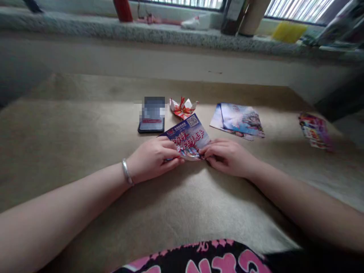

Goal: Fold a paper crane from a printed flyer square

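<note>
A printed paper flyer with red and white lettering and a QR code lies at a slant on the table in front of me. My left hand, with a silver bangle on the wrist, pinches its near left edge. At the near right edge, the fingers of my right hand grip the same sheet. The edge between my hands looks bent or curled up. Just beyond the flyer sits a folded red and white paper flower. To its left lies a phone with a lit screen, partly pixelated.
Several blue printed sheets lie overlapping to the right of the flyer. Farther right is a stack of colourful papers. A stone window sill behind the table holds a red cylinder and a yellow item.
</note>
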Demonstrator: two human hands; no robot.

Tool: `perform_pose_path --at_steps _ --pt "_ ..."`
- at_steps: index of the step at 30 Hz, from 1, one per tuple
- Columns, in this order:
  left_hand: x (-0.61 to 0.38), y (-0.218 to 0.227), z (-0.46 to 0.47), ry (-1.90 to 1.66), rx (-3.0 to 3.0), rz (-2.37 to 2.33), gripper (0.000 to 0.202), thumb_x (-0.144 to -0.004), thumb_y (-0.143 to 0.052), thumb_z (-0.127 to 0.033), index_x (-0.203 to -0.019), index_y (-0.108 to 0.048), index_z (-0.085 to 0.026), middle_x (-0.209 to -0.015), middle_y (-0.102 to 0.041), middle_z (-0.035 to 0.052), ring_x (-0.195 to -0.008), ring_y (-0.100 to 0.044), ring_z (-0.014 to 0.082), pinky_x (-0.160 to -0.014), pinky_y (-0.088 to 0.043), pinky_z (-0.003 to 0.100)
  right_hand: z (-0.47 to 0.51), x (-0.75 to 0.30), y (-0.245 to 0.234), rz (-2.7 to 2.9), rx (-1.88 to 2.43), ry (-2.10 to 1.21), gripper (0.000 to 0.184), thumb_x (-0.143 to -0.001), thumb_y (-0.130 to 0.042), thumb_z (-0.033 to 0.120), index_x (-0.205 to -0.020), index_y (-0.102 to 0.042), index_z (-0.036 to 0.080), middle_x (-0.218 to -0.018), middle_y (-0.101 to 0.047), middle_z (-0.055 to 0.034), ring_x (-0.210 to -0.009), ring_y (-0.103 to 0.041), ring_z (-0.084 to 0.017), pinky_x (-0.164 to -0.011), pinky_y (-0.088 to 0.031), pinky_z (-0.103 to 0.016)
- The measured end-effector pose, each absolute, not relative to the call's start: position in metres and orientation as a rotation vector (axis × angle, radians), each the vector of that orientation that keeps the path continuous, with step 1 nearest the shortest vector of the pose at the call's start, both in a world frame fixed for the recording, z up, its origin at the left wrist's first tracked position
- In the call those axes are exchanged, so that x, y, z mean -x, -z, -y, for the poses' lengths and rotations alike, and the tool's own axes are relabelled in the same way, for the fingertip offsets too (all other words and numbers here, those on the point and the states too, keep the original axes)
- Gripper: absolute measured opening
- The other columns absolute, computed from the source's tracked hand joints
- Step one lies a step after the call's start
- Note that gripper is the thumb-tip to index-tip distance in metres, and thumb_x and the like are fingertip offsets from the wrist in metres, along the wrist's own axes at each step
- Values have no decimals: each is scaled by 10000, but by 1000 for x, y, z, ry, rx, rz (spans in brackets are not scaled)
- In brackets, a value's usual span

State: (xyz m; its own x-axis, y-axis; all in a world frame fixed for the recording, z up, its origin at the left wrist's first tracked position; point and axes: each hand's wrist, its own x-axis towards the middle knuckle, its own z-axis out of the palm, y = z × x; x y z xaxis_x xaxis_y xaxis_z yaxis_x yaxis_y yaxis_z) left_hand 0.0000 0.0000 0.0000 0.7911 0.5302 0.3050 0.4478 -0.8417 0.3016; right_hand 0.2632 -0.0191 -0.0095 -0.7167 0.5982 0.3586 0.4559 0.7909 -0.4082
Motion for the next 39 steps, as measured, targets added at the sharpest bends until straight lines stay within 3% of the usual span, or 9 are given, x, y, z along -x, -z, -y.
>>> perform_pose_path --at_steps 4,9,14,20,28,39 --pt "-1 0 -2 -520 -2635 -882 362 -921 -458 -319 -639 -614 -153 -682 -623 23 -673 -538 126 -648 -395 239 21 -263 10 2450 941 -337 111 -799 -548 137 -874 -617 183 -814 -686 -38 -742 -623 -147 -683 -477 -259" --pt "-2 0 -2 -544 -2375 -1138 235 -870 -516 -352 -855 -663 -168 -784 -655 9 -692 -564 123 -630 -404 228 21 -264 12 2371 1073 -352 75 -790 -588 165 -855 -623 176 -731 -645 -9 -621 -578 -105 -576 -421 -211" --pt "-3 1 -2 -556 -2177 -1224 263 -869 -503 -391 -894 -659 -180 -807 -667 -3 -694 -577 120 -639 -424 231 18 -264 12 2389 1057 -349 77 -803 -589 162 -860 -641 170 -735 -652 -13 -637 -570 -104 -577 -403 -208" --pt "-5 1 -4 -539 -2244 -1277 220 -832 -547 -367 -804 -639 -169 -729 -622 -2 -661 -547 121 -608 -408 232 18 -263 14 2388 1044 -303 104 -812 -585 157 -881 -660 176 -757 -682 -20 -661 -594 -115 -598 -422 -220" --pt "-7 5 -7 -473 -2606 -1212 179 -838 -552 -298 -761 -620 -151 -772 -613 43 -773 -526 169 -710 -421 283 17 -260 14 2467 905 -295 171 -880 -532 189 -960 -683 188 -999 -704 -60 -900 -625 -164 -799 -499 -304" --pt "-7 6 -8 -485 -2706 -1236 183 -864 -542 -287 -777 -618 -145 -775 -603 47 -739 -526 162 -689 -427 282 19 -259 14 2557 933 -122 214 -903 -511 213 -984 -706 188 -969 -690 -74 -881 -593 -177 -767 -500 -318"
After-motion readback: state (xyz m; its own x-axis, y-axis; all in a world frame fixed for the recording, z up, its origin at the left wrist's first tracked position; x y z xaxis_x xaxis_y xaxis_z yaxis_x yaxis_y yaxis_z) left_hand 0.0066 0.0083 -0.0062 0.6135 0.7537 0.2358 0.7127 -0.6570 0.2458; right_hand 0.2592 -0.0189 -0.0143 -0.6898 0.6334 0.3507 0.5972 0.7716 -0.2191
